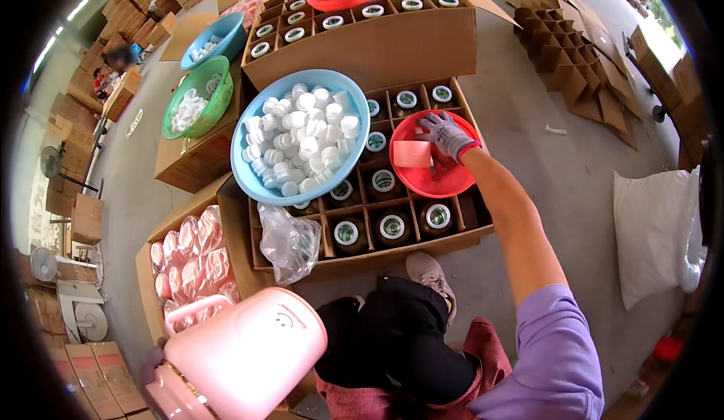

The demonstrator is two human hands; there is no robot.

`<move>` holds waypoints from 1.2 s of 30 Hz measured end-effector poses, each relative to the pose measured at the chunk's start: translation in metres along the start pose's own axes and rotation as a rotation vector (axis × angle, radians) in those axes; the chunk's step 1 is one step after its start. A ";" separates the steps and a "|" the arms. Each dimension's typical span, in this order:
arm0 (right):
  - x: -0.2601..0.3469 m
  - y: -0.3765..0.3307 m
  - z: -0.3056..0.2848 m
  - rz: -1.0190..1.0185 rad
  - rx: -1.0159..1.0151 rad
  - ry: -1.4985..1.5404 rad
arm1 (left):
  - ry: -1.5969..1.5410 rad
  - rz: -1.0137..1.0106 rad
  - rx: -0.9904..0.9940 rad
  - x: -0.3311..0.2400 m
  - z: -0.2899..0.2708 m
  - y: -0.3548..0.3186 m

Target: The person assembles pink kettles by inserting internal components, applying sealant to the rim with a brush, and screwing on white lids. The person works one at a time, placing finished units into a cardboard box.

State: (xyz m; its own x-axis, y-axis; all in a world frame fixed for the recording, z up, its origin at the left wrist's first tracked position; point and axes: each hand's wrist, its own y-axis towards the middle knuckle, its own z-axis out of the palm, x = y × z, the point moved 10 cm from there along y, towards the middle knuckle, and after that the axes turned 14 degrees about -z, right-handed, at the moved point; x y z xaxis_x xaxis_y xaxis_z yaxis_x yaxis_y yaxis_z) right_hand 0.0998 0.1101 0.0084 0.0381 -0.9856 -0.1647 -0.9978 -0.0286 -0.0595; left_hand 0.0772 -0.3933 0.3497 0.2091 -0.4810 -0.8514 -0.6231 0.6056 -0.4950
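At the lower left, a large pink jug [245,352] with a handle and a small smiling face printed on it lies tilted in my gloved left hand [151,363]. Only part of that hand shows, wrapped around the end with the gold-trimmed band. My right hand [446,135], in a grey glove, reaches into a red bowl [460,182] with its fingers stretched apart. A pink square stack, perhaps of labels [412,154], lies in the bowl beside the fingers. Under the bowl, a divided carton [354,260] holds jugs or bottles with white-rimmed round openings.
A blue basin [245,171] of white caps rests on the same carton, near a crumpled clear bag [290,243]. Pink wrapped items [192,254] fill a carton at left. Behind stand a green basin [219,111] and another divided carton [362,50]. A white sack [654,231] stands right.
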 end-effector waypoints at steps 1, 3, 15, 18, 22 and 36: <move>-0.004 -0.001 0.002 0.018 0.032 -0.037 | 0.001 0.012 -0.013 -0.001 -0.002 -0.001; 0.002 -0.010 -0.005 0.016 0.049 -0.082 | 0.001 0.028 -0.039 -0.001 -0.004 -0.004; -0.011 -0.153 -0.117 0.397 -0.134 0.206 | 0.097 0.351 -0.246 -0.030 0.028 -0.050; 0.072 -0.163 -0.192 0.272 -0.378 0.933 | 0.261 0.604 -0.423 -0.034 0.039 -0.101; 0.182 -0.170 -0.260 0.162 -0.426 1.654 | 0.577 0.898 -0.638 -0.060 0.066 -0.091; 0.347 -0.204 -0.341 -0.183 -0.351 0.845 | 0.859 0.906 -0.913 0.036 0.106 -0.083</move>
State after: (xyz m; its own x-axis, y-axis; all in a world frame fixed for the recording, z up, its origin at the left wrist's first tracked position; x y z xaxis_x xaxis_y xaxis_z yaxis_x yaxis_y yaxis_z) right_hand 0.2985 -0.2828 0.2996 0.2818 -0.7512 0.5969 -0.9447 -0.1084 0.3095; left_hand 0.2161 -0.3941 0.3415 -0.7621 -0.5804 -0.2871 -0.5974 0.4593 0.6574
